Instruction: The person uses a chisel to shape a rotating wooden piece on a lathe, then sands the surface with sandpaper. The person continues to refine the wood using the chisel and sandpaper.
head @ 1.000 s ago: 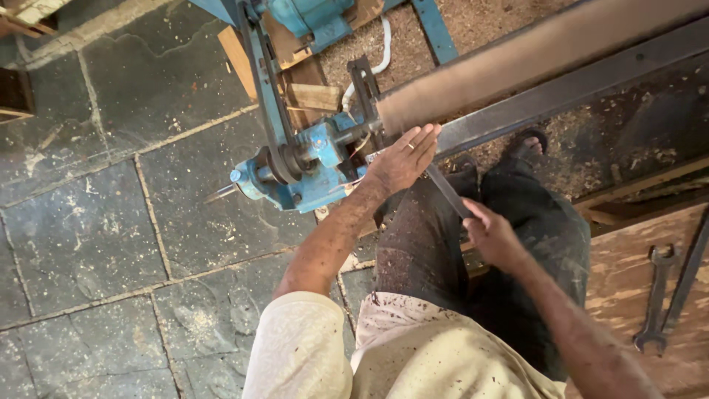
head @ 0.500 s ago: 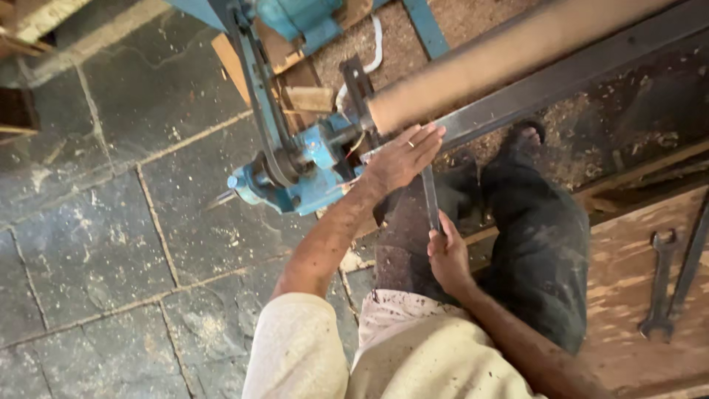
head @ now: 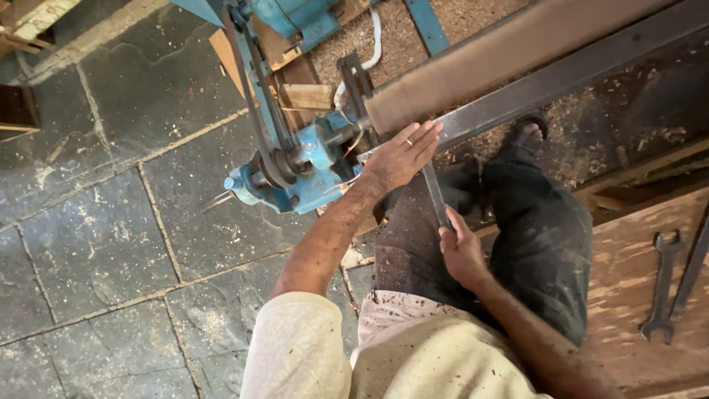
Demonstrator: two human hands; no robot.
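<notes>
Head view: right hand (head: 461,255) grips chisel (head: 436,196); left hand (head: 399,157) steadies it.

Floor (head: 96,244): dark grey stone slabs, pale joints, dusty — fills left half of frame. Sawdust (head: 354,37) piled top centre and under the machine frame at upper right. Wood offcuts (head: 29,18) in upper left corner. Plywood board (head: 635,266) at lower right — open-ended spanner (head: 662,288) lying on it. Daylight, even.

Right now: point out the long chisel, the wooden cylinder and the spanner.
long chisel (head: 436,196), head view, mid-shaft above the right hand.
wooden cylinder (head: 502,55), head view, middle of its tan side.
spanner (head: 662,284), head view, middle of its handle.
</notes>
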